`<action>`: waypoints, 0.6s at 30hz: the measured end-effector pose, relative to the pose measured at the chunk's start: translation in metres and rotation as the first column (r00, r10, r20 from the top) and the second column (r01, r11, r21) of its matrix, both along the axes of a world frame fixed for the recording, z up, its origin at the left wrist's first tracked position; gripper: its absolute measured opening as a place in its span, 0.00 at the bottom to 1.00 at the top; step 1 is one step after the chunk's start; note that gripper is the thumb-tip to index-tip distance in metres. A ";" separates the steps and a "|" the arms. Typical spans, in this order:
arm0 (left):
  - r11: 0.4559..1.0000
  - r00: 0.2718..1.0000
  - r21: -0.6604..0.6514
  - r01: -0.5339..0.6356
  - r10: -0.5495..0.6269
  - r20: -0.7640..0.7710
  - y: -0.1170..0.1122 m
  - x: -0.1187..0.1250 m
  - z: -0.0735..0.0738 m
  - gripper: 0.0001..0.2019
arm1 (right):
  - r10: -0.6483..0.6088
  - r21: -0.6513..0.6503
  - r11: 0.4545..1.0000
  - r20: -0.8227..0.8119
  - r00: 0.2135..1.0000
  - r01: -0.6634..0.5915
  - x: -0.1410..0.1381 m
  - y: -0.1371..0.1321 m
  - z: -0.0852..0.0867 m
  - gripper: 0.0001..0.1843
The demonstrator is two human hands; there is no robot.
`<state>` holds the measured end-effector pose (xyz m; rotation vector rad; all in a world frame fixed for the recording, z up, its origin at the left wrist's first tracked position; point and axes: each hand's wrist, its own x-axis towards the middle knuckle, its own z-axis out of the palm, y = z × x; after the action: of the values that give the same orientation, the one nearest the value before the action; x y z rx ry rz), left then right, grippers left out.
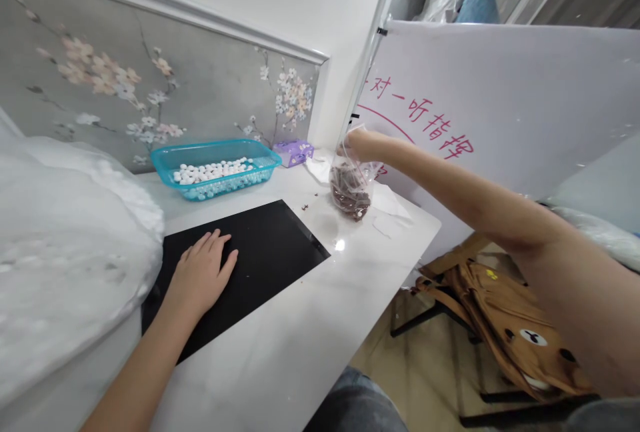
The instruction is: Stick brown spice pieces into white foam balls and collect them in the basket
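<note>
My right hand (pixel 356 144) reaches far across the white table (pixel 300 325) and pinches the top of a clear plastic bag (pixel 351 187) that holds small dark brown pieces. The bag hangs down with its bottom resting on the table near the far right corner. My left hand (pixel 203 272) lies flat, fingers stretched out, on a black mat (pixel 265 252) in the middle of the table and holds nothing. A few brown crumbs (pixel 305 207) lie on the table between the mat and the bag.
A teal plastic basket (pixel 215 167) with several white beads stands at the back against the flowered wall. A small purple box (pixel 294 152) sits behind the bag. White fabric (pixel 65 245) bulges at the left. A whiteboard (pixel 500 112) leans at the right; a brown bear bag (pixel 505 325) lies below.
</note>
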<state>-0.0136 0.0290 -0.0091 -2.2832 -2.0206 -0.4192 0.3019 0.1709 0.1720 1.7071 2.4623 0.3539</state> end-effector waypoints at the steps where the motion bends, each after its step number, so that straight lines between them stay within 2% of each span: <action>1: 1.000 1.000 0.002 0.001 -0.001 -0.001 0.000 0.000 0.000 0.26 | -0.011 0.030 0.999 0.029 1.000 0.010 -0.002 -0.003 0.000 0.16; 5: 1.000 1.000 -0.002 0.005 -0.005 -0.001 0.000 0.000 0.001 0.26 | -0.033 0.159 0.987 0.009 0.999 0.031 -0.008 -0.012 0.002 0.17; 10: 1.000 1.000 -0.014 -0.009 0.009 0.001 0.000 0.002 0.002 0.26 | -0.137 0.302 0.932 -0.219 0.966 0.200 -0.011 -0.014 0.003 0.18; 14: 1.000 1.000 0.002 -0.002 0.002 0.013 0.000 0.001 0.001 0.25 | -0.111 0.296 0.922 -0.414 0.904 0.249 -0.010 -0.011 0.002 0.17; 18: 1.000 0.999 0.021 0.006 -0.006 0.035 0.000 0.000 -0.001 0.25 | -0.069 0.248 0.928 -0.617 0.784 0.277 -0.011 -0.008 0.000 0.15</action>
<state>-0.0137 0.0295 -0.0104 -2.2863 -2.0158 -0.4818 0.2909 0.1629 0.1721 2.5060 2.7278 0.2293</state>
